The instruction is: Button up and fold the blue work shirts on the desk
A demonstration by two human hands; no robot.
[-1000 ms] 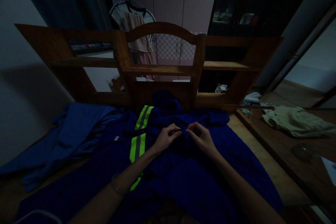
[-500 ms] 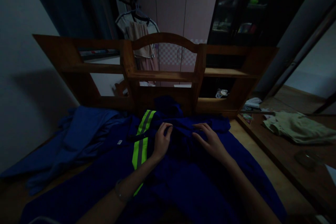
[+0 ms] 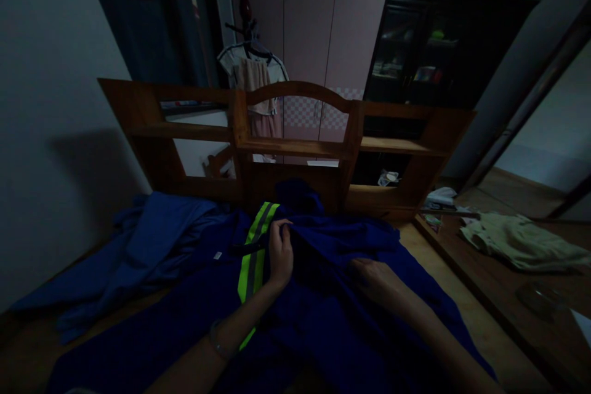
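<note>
Since half a second ago the two hands have drawn apart: the left hand (image 3: 281, 253) has gone up to the cloth's edge, and the right hand (image 3: 376, 277) has slid back and lower. The left hand stands on its wrist, its fingers closed with the thumb on a fold of the dark blue work jacket (image 3: 332, 320), which lies spread under both forearms. Just left of that pinch runs the yellow-green reflective stripe (image 3: 252, 261). The right hand lies palm down on the jacket, well to the right of the pinch. Its fingertips sink into a dark crease, so I cannot tell whether they clasp the cloth. Further left of the pinch sits a small white label (image 3: 217, 255), too small and dim to read. Both elbows are cut off by the lower edge.
</note>
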